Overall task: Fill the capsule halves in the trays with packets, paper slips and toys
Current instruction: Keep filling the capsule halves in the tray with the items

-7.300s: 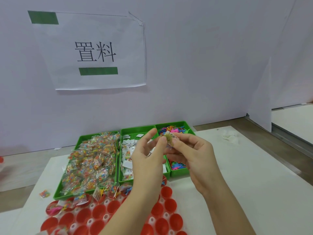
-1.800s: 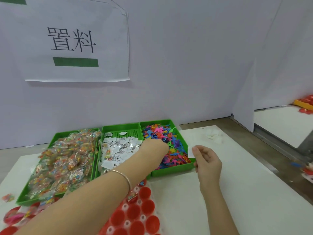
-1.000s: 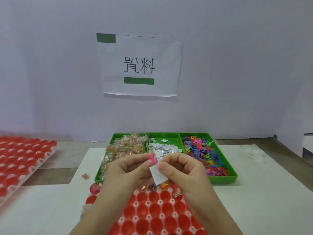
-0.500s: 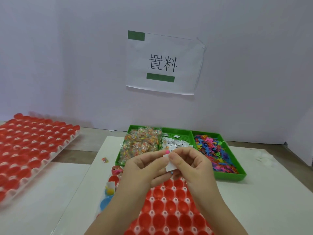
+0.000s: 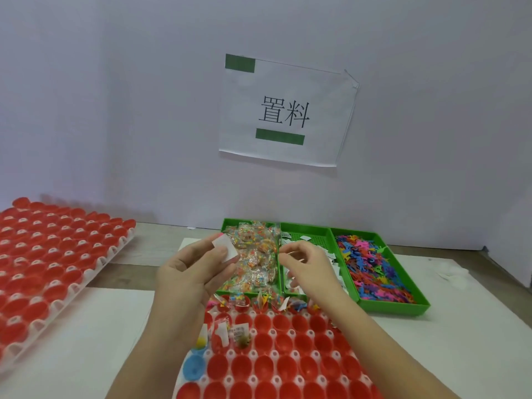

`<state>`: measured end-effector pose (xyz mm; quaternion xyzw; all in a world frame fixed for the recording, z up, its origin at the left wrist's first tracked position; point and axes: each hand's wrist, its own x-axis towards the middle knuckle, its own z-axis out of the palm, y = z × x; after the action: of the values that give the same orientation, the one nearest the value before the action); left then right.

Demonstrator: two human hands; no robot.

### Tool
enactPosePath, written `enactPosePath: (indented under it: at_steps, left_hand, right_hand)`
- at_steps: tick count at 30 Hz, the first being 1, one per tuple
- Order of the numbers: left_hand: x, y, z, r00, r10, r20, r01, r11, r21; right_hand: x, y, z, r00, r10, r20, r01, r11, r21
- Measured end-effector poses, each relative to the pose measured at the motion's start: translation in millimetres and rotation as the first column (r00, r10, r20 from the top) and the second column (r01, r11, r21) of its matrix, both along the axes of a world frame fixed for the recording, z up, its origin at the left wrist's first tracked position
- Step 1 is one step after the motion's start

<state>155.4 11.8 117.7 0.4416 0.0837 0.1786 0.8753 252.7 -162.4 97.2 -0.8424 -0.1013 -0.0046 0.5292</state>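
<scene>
Head cam: left hand [image 5: 195, 269] is up with a white paper slip [image 5: 227, 249] pinched between thumb and fingertips. Right hand [image 5: 308, 269] hovers just beside it, fingers curled in, and I honestly can't tell if it's got anything. Right under both wrists are the red capsule halves [image 5: 290, 344], a few below the left hand already stuffed. Just past the slip sits the packets [image 5: 253, 263] bin, behind the right hand the slips bin [image 5: 313, 234], and the toys [image 5: 371, 272] are further right. Way off left of the grip is another red tray [image 5: 95, 272].
</scene>
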Motion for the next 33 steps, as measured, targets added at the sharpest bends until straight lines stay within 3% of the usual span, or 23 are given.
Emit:
enactPosePath:
  at_steps: [3,6,8,11,16,19,21,23,24,27,33]
  left_hand:
    - [5,5,-1,1.000,-0.019,-0.004,0.019,0.999,0.029]
    - [10,17,-2,0.999,-0.023,-0.032,0.024,0.999,0.043]
    - [13,25,-3,0.999,-0.010,-0.052,0.014,0.998,0.066]
    - [16,30,-4,0.999,-0.008,-0.050,0.011,0.998,0.063]
    - [14,22,-4,0.998,-0.054,-0.042,0.058,0.994,0.089]
    - [12,17,-3,0.998,-0.037,-0.042,0.041,0.994,0.104]
    - [11,14,-2,0.999,-0.003,-0.035,0.007,0.995,0.103]
    - [10,12,-1,0.999,0.032,-0.019,-0.030,0.995,0.093]
    - [9,10,0,0.999,0.043,-0.013,-0.042,0.995,0.089]
    - [6,3,3,1.000,0.030,0.003,-0.031,0.997,0.076]
    - [-4,-9,10,0.996,-0.071,0.063,0.066,0.995,0.078]
  right_hand:
    - [35,20,-17,0.994,0.090,0.056,-0.063,0.928,-0.368]
    - [53,37,-30,0.984,0.179,-0.019,-0.142,0.707,-0.692]
    - [58,44,-32,0.983,0.180,-0.040,-0.150,0.654,-0.742]
    - [61,46,-30,0.984,0.179,-0.023,-0.141,0.684,-0.716]
    - [58,34,-29,0.994,0.110,-0.004,-0.095,0.838,-0.537]
    - [47,27,-16,0.998,0.049,0.028,-0.037,0.942,-0.335]
    - [28,25,1,0.998,-0.015,0.054,0.014,1.000,0.027]
    - [0,26,18,0.995,0.099,0.004,-0.091,0.894,0.439]
    - [-15,27,24,0.980,0.199,0.010,-0.173,0.823,0.541]
    - [-52,36,37,0.947,0.318,0.053,-0.292,0.775,0.561]
    - [-68,41,48,0.984,0.117,0.137,-0.169,0.865,0.472]
